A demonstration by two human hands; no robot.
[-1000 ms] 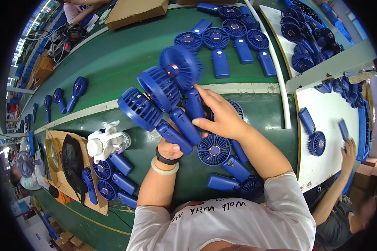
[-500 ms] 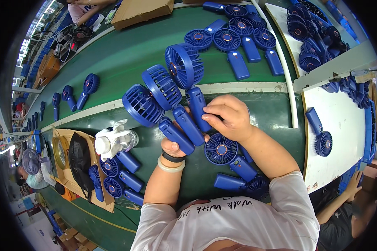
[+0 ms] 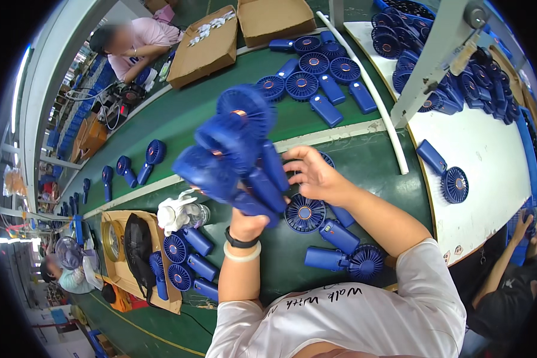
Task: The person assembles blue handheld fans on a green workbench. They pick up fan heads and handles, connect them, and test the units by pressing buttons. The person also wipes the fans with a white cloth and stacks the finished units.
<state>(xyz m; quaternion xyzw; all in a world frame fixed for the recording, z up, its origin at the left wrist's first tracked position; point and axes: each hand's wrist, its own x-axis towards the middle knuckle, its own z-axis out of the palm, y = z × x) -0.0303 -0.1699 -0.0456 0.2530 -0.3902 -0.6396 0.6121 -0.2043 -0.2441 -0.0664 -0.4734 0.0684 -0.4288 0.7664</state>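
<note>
While left hand lifts fans, green belt maybe factory line.

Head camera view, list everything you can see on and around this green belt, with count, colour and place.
fans in hand: three, blue, bunched by the handles in the left hand, blurred
fans under hands: several, blue, on the belt below the right hand
fans up the belt: about six, blue, upper middle
fans by the tray: about four, blue, lower left
fans far left: a few, blue, along the belt's left stretch
fan on table: one, blue, white table at right
fan pile: many, blue, top right
boxes: two, brown cardboard, top
white fan: one, by the tray
belt: one, green
left hand: gripping the fan handles, black and white wristbands
right hand: open, fingers spread, beside the bunch
</note>
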